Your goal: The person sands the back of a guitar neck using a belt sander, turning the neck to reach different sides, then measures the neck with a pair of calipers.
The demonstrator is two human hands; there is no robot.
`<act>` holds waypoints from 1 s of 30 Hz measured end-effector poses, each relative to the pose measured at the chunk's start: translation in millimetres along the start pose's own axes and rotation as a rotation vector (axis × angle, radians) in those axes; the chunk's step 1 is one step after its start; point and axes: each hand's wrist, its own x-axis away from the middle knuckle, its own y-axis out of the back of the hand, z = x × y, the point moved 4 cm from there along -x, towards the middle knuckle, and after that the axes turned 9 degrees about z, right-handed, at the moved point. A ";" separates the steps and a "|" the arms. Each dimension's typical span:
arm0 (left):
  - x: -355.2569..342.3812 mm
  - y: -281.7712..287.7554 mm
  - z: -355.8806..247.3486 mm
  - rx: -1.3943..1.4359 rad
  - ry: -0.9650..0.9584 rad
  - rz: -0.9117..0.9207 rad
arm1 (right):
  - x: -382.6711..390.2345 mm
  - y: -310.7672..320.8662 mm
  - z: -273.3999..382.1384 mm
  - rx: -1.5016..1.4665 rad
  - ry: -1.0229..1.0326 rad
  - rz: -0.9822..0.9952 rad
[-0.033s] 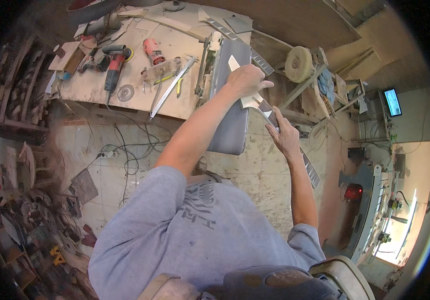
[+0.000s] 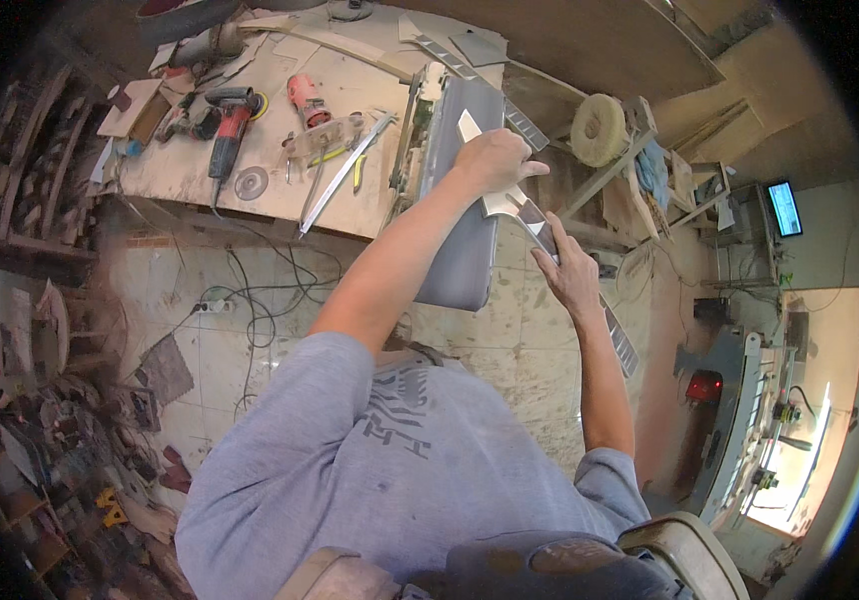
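Note:
A long piece [image 2: 502,205] has a pale pointed end, a flared pale middle and a dark, shiny section. It lies slantwise against the upright grey belt of a belt sander [image 2: 460,255]. My left hand [image 2: 496,162] is closed over its pale part, with the pointed tip showing beyond the knuckles. Lower and to the right, my right hand [image 2: 574,275] grips the dark section. A dark strip with silvery blocks [image 2: 621,342] shows past my right forearm; whether it belongs to the same piece I cannot tell.
On the bench [image 2: 175,175] left of the sander lie a red and black power sander [image 2: 231,135], a red tool [image 2: 307,100], a metal bar [image 2: 345,178] and a disc [image 2: 251,183]. Cables [image 2: 260,300] trail on the floor. A round pale buffing wheel [image 2: 599,130] stands to the right.
Hardly anything differs. The view has shifted very slightly; both hands keep the same hold on the piece.

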 end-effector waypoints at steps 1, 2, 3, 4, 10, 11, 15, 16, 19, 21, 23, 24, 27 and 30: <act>-0.5 0.3 0.8 0.002 0.014 0.004 | -2.0 -1.1 -1.5 0.006 0.003 0.004; -1.8 1.0 1.0 0.005 0.026 0.006 | -4.1 0.6 -0.8 0.014 0.006 0.007; -2.5 1.0 1.5 0.008 0.036 0.009 | -5.8 1.6 -0.7 0.023 0.008 0.010; -2.1 0.7 1.7 0.008 0.034 -0.012 | -7.1 0.8 -2.1 0.030 0.013 0.010; -10.2 -0.3 11.6 0.015 0.014 -0.075 | -20.5 5.1 -6.0 0.048 0.007 0.028; -10.6 0.0 11.9 0.013 0.010 -0.072 | -21.4 5.6 -5.9 0.040 -0.009 0.046; -11.8 -0.8 13.4 0.034 0.056 -0.052 | -24.0 12.8 -1.9 0.034 -0.011 0.069; -11.9 -1.2 14.3 0.021 0.067 -0.038 | -24.6 13.2 -2.4 0.023 -0.013 0.075; -12.6 0.5 14.8 0.000 0.086 -0.001 | -25.6 14.9 -3.3 -0.006 -0.028 0.088; -13.4 -0.6 17.2 0.011 0.088 0.008 | -24.6 17.5 -1.0 -0.016 -0.040 0.095; -13.5 -2.6 19.3 0.002 0.080 -0.025 | -22.9 18.0 -2.7 -0.003 -0.026 0.088; -14.1 -3.8 19.8 -0.004 0.075 -0.041 | -22.3 18.7 -3.1 0.003 -0.021 0.084; -9.4 0.8 21.8 0.050 0.060 -0.068 | -23.6 21.0 0.6 -0.015 -0.037 0.100; -5.2 7.3 16.6 0.031 0.101 -0.014 | -22.9 22.4 2.0 0.008 0.002 0.065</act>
